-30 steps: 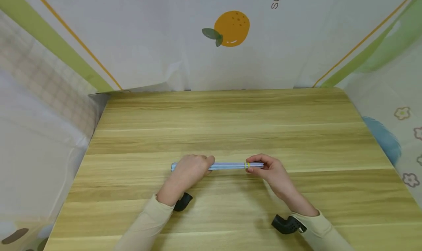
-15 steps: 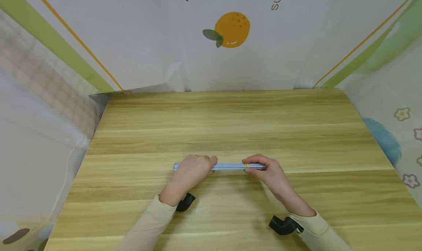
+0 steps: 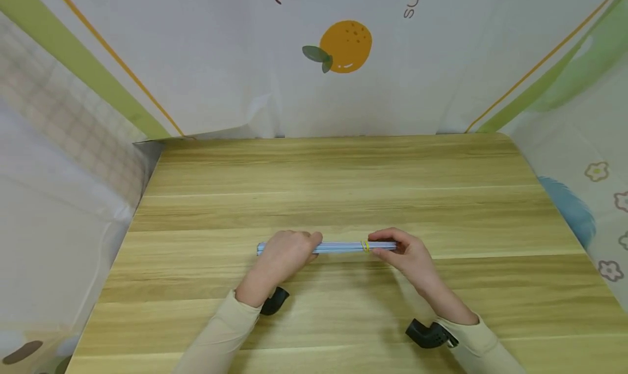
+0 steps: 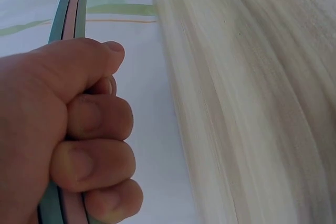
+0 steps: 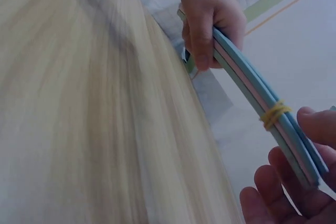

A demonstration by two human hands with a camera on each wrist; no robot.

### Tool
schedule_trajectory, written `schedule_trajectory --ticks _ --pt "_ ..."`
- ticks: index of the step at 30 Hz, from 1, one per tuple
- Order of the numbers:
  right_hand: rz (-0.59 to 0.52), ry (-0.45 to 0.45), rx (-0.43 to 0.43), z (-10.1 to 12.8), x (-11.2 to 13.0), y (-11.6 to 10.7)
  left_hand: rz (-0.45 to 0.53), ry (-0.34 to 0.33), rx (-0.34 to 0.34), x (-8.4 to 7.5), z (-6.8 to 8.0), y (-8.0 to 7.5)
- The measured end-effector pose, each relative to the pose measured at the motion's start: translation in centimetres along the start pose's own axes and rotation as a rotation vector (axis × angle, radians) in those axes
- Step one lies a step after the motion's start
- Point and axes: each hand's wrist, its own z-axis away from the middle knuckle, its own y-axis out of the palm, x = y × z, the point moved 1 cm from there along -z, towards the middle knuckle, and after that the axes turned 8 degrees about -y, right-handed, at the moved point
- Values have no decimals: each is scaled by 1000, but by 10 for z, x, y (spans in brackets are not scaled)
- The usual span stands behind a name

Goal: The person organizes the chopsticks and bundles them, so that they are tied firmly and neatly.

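Note:
Colored chopsticks (image 3: 338,247) lie side by side in one bundle, held level over the table. They show teal, pink and green in the wrist views. My left hand (image 3: 284,254) grips the bundle near its left end, fingers curled right round it in the left wrist view (image 4: 89,119). A yellow rubber band (image 5: 275,114) circles the bundle toward the right end. Just right of that band is my right hand (image 3: 409,257), thumb and fingers spread loosely on either side of the bundle's end. The right wrist view shows its fingertips (image 5: 268,177) beside and below the sticks.
The wood-grain table (image 3: 343,183) spreads beneath both hands. Behind it hangs a white cloth (image 3: 221,63) printed with an orange, and more patterned cloth flanks both sides. Black camera mounts (image 3: 427,333) sit at the wrists.
My right fingers first pinched at the band, slid slightly left, then moved right off it. The band's loops now look skewed. My left hand keeps its grip, almost unmoved.

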Motion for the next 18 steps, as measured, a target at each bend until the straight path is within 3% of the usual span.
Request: schedule_trajectory --ticks 5,18 --pt "-20 -27 -30 0 3 -8 1 -7 -12 2 0 -3" --pt "10 18 31 -3 4 0 -1 12 3 -1 -1 -2"
